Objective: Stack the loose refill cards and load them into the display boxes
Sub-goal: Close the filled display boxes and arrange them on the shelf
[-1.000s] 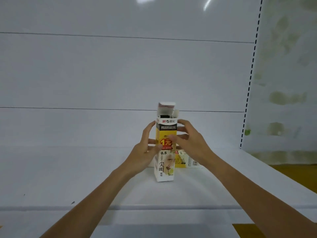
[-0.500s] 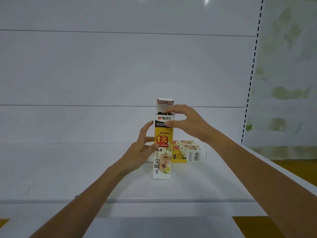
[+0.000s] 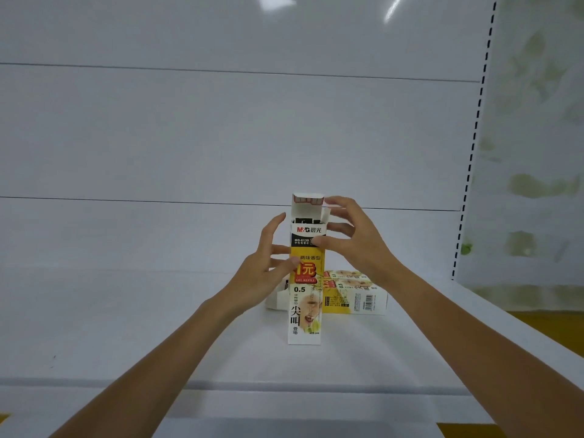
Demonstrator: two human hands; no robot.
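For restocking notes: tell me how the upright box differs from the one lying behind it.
The upright box stands on end, top flap open; the flat box lies on its side. The left hand and right hand hold the upright box, not the flat box. Both share yellow-and-white print.

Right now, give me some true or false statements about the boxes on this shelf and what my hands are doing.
1. The upright box has its top flap open. True.
2. The second box stands upright too. False: it lies on its side on the shelf, behind the upright box and to its right.
3. The left hand holds the upright box at its left side. True.
4. The right hand rests flat on the shelf. False: it is up at the box's top end, thumb on the front.
5. The upright box's front is mostly blue. False: it is yellow, white and black.
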